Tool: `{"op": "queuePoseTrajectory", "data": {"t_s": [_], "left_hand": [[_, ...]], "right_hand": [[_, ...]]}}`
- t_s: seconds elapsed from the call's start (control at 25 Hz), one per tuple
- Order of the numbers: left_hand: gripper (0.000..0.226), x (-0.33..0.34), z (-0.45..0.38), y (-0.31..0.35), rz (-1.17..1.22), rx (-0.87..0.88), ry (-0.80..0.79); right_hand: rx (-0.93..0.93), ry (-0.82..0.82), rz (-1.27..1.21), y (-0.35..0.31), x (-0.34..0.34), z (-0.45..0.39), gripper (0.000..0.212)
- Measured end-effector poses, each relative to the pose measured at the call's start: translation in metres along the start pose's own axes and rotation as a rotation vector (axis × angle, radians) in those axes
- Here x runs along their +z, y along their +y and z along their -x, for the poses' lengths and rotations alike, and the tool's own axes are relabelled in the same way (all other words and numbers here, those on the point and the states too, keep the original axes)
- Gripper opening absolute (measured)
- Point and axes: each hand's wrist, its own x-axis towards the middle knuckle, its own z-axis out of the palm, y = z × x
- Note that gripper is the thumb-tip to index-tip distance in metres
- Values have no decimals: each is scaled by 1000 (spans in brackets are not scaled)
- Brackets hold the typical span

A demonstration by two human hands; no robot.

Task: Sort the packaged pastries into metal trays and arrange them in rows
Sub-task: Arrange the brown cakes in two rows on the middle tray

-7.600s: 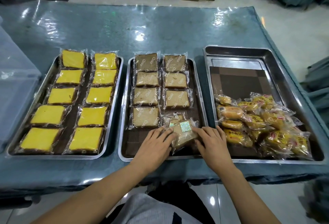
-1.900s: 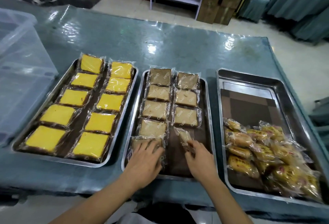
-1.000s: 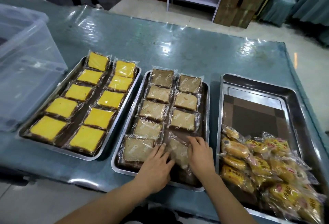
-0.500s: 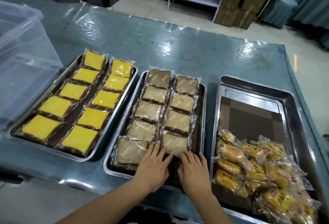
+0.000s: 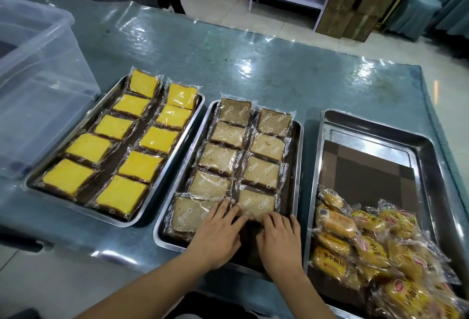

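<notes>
teal table (image 5: 253, 70); bun pile (image 5: 380, 255) cropped bottom-right

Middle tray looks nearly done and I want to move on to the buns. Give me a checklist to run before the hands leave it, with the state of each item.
1. Brown slices in middle tray in two rows of five: ok.
2. Last slice lined up under its row: ok, slightly askew.
3. Left hand free: ok, flat fingers rest on the near-left slice, gripping nothing.
4. Right hand free: ok, fingertips only touch the last slice's near edge.
5. Yellow tray finished: ok, two rows of five.
6. Buns in right tray in rows: not ok, heaped at the near end; far end bare.
</notes>
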Motion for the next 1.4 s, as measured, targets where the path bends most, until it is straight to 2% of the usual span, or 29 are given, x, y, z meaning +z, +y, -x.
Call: {"op": "queuePoseTrajectory", "data": {"t_s": [0.16,0.32,0.4,0.64,0.92,1.4], "left_hand": [[57,0,26,-27,7,-133,106],[58,7,59,-61,29,-316,114],[55,11,71,-71,29,-348,116],[51,13,88,-81,5,-304,127],[46,19,90,-83,11,-185,156],[47,20,75,-61,3,4,124]], "right_hand": [[-116,7,-47,-26,-5,-11,44],[-257,13,-133,-60,-2,-17,54],[-316,30,-180,-74,-1,-17,49],[-394,-1,-175,-102,5,-18,47],[-272,-71,-100,-104,11,-10,47],[-128,22,-133,-71,13,27,38]]}}
